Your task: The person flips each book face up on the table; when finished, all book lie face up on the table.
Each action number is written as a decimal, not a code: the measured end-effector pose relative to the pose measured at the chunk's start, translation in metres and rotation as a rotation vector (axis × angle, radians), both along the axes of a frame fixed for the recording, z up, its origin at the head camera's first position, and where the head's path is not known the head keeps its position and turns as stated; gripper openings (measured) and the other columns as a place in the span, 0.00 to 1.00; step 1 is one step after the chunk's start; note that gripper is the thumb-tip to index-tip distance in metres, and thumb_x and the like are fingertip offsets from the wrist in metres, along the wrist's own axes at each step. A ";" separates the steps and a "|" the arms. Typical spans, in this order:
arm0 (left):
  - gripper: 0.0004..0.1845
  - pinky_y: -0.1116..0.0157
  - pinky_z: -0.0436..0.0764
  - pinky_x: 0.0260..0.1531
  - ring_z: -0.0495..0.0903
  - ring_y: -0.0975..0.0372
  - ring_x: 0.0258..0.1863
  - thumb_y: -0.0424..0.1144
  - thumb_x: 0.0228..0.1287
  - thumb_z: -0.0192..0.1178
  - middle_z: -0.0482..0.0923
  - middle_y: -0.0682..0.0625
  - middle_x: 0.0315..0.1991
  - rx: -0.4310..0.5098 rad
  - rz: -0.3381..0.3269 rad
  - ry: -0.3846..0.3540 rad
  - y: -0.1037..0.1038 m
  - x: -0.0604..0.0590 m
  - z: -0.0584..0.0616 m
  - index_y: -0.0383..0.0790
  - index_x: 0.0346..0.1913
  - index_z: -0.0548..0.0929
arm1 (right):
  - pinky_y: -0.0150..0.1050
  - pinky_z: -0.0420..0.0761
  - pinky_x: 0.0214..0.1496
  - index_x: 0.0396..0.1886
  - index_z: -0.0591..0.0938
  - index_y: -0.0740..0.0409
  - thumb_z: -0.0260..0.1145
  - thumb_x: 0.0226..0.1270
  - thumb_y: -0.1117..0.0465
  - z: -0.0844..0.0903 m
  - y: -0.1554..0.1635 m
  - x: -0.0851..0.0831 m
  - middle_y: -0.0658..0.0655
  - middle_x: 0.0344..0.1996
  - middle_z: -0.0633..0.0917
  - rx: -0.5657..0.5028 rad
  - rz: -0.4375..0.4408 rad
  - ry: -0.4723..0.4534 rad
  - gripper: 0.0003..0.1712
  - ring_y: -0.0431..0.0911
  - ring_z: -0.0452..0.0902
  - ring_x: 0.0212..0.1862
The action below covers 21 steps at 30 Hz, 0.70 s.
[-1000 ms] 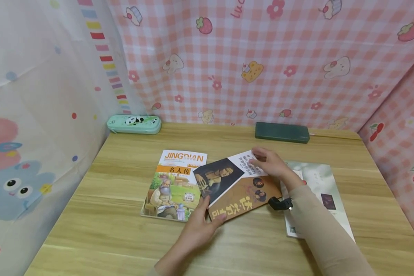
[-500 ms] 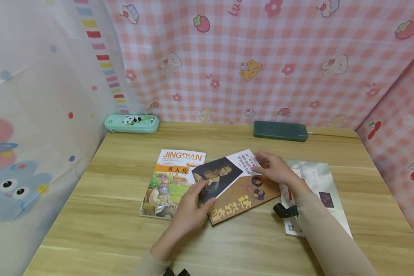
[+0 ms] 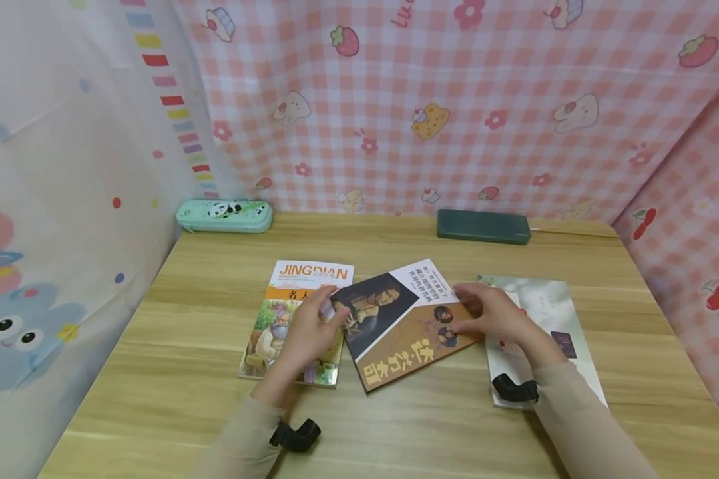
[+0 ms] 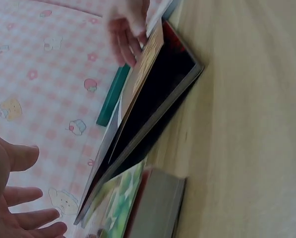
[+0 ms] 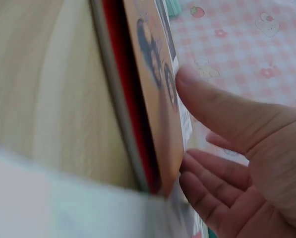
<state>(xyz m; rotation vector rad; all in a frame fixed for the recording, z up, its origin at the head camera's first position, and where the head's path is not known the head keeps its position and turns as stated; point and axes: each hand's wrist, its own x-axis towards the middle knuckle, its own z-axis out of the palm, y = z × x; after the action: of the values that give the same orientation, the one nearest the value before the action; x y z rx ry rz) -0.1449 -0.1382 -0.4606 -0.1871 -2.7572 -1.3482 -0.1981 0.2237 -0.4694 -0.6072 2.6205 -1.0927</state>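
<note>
A brown book (image 3: 412,329) with a dark portrait on its cover lies tilted in the middle of the table. Its far-left corner overlaps a children's book (image 3: 278,273) headed JINGDIAN. My left hand (image 3: 307,331) hovers at the left corner with fingers spread, apart from the cover in the left wrist view. At the right edge, my right hand (image 3: 497,319) has its thumb (image 5: 212,106) over the cover and its loosely bent fingers along the edge; firm contact is unclear. The brown book's cover stands slightly raised from its pages in the left wrist view.
A pale green book (image 3: 548,306) lies on the right, partly beneath my right forearm. Along the back edge are a mint pencil case (image 3: 224,216) and a dark green box (image 3: 482,227). Checked cloth (image 3: 389,133) hangs behind the wooden table (image 3: 395,442).
My left hand has let go of the brown book's left edge and moved left and away. My right hand has slid from the far corner down the right edge. The book barely shifted.
</note>
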 end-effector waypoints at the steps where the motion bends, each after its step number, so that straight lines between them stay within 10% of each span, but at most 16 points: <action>1: 0.28 0.43 0.70 0.68 0.70 0.41 0.67 0.44 0.69 0.65 0.72 0.35 0.68 -0.002 -0.003 0.005 -0.001 -0.002 -0.001 0.33 0.67 0.75 | 0.56 0.81 0.58 0.67 0.74 0.69 0.83 0.51 0.56 0.000 0.002 0.002 0.65 0.53 0.85 0.000 0.006 0.004 0.46 0.58 0.82 0.54; 13: 0.26 0.49 0.79 0.57 0.79 0.47 0.53 0.36 0.67 0.68 0.79 0.36 0.60 -0.057 -0.032 -0.007 -0.006 -0.027 -0.007 0.30 0.65 0.77 | 0.54 0.81 0.57 0.67 0.74 0.71 0.89 0.36 0.57 0.001 0.008 0.015 0.62 0.53 0.83 0.120 0.089 0.087 0.55 0.55 0.80 0.53; 21: 0.24 0.52 0.83 0.47 0.81 0.51 0.44 0.34 0.60 0.73 0.83 0.38 0.53 -0.076 -0.014 -0.031 -0.006 -0.028 -0.006 0.32 0.60 0.82 | 0.50 0.81 0.53 0.65 0.77 0.68 0.86 0.43 0.63 0.002 0.009 0.015 0.58 0.50 0.85 0.148 0.062 0.115 0.46 0.51 0.80 0.49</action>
<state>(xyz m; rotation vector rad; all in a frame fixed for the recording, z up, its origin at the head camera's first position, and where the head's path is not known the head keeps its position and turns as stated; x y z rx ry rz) -0.1730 -0.1442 -0.4667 -0.1916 -2.8400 -1.2615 -0.1830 0.2326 -0.4676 -0.7330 2.7292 -0.8601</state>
